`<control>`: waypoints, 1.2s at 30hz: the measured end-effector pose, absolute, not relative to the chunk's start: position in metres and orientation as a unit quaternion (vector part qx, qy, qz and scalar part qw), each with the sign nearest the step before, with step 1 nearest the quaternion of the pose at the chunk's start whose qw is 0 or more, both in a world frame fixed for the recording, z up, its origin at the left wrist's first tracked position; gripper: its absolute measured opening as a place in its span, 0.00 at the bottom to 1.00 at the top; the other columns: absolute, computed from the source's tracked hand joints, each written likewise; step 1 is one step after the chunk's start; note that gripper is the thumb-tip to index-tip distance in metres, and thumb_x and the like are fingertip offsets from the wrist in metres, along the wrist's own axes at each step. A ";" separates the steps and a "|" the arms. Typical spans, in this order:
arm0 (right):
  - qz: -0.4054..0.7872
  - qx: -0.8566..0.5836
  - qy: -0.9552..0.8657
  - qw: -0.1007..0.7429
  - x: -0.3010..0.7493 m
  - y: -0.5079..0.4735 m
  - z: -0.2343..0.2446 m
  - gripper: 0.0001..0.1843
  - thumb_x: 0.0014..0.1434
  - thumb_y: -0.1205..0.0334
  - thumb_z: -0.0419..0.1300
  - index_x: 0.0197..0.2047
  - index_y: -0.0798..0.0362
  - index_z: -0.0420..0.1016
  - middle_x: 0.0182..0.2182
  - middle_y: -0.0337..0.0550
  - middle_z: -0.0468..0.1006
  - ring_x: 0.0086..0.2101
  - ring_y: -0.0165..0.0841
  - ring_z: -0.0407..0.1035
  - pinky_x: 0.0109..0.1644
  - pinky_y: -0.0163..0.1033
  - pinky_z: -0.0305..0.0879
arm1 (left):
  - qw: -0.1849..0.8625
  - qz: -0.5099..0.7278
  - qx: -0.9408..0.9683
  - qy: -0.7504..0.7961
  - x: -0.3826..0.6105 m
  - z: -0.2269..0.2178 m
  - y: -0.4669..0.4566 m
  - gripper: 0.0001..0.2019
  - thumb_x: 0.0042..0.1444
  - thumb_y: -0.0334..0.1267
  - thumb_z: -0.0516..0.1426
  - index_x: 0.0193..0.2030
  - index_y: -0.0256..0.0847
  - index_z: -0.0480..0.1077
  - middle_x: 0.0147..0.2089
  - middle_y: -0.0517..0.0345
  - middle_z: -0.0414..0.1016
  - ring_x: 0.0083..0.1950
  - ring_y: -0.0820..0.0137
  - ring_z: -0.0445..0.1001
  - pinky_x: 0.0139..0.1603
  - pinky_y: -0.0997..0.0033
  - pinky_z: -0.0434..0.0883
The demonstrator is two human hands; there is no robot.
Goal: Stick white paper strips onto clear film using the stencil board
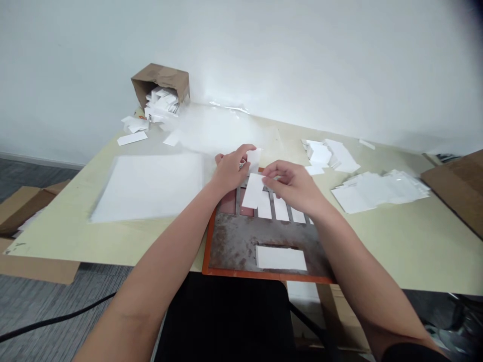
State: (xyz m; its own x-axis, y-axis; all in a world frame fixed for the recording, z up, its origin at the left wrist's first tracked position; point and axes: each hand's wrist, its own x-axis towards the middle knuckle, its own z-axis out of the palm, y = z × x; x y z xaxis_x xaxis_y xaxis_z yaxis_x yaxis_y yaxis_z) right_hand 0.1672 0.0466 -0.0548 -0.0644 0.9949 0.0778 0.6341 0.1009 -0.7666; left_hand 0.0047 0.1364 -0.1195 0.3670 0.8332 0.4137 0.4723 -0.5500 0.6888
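Fingers of the left hand [230,171] are clamped on a paper slip [254,159]. Right fingers [273,177] are held apart above a rusty plate [245,246].

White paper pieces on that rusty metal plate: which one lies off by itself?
The wide piece near the rusty metal plate's lower edge; the others, narrow strips, sit higher up, beneath the right hand.

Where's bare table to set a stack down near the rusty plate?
Bare tabletop lies right of the rusty plate, below the white card pile, and front-left, below the white sheet. Crowded: the plate's slots, where left hand and right hand handle white paper strips, and the tipped cardboard box.
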 end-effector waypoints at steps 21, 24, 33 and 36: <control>0.444 -0.608 -0.581 0.311 0.167 0.059 -0.093 0.11 0.51 0.54 0.64 0.34 0.51 0.73 0.23 0.33 0.68 0.21 0.24 0.54 0.25 0.35 0.49 | 0.256 0.396 0.764 0.441 0.009 -0.119 0.140 0.21 0.56 0.26 0.51 0.56 0.45 0.67 0.34 0.64 0.71 0.38 0.72 0.74 0.61 0.51 0.58; 0.443 -0.607 -0.583 0.307 0.166 0.059 -0.093 0.10 0.52 0.54 0.63 0.34 0.51 0.73 0.22 0.33 0.67 0.21 0.25 0.54 0.25 0.35 0.49 | 0.253 0.394 0.765 0.442 0.009 -0.119 0.139 0.21 0.56 0.26 0.51 0.56 0.46 0.67 0.34 0.65 0.71 0.37 0.72 0.74 0.61 0.50 0.58; 0.446 -0.613 -0.579 0.299 0.166 0.058 -0.091 0.10 0.51 0.55 0.63 0.34 0.51 0.72 0.21 0.32 0.65 0.21 0.25 0.54 0.25 0.35 0.49 | 0.251 0.390 0.765 0.447 0.009 -0.116 0.136 0.22 0.56 0.26 0.51 0.56 0.46 0.67 0.34 0.65 0.72 0.37 0.72 0.74 0.60 0.49 0.58; 0.448 -0.616 -0.576 0.298 0.165 0.058 -0.090 0.10 0.51 0.55 0.63 0.34 0.51 0.72 0.19 0.31 0.63 0.21 0.26 0.54 0.25 0.35 0.49 | 0.251 0.388 0.766 0.448 0.009 -0.116 0.136 0.22 0.56 0.26 0.51 0.56 0.46 0.67 0.35 0.64 0.72 0.38 0.72 0.74 0.60 0.49 0.58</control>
